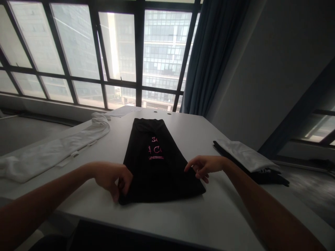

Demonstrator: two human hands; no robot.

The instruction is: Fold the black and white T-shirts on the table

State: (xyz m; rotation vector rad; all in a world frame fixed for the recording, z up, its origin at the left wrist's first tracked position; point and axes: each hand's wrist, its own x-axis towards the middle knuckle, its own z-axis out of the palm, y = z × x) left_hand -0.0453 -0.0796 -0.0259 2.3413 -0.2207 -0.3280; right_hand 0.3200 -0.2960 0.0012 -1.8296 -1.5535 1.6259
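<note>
A black T-shirt (157, 177), folded into a long panel with pink lettering, lies flat on the white table in front of me. Its wider end faces me, and part of the lettering is folded out of sight. At the near left corner, my left hand (115, 177) has its fingers curled down and closed on the cloth's edge; the fingertips are partly hidden. My right hand (202, 166) rests by the right edge near the other corner. Its index finger reaches onto the cloth, and the other fingers are loosely bent and apart.
The white table (188, 127) runs toward the windows. White clothing (60, 144) lies spread along its left side. On the right edge sits a stack of folded garments (248, 157), white over black. A blue curtain (209, 59) hangs beyond the far right end.
</note>
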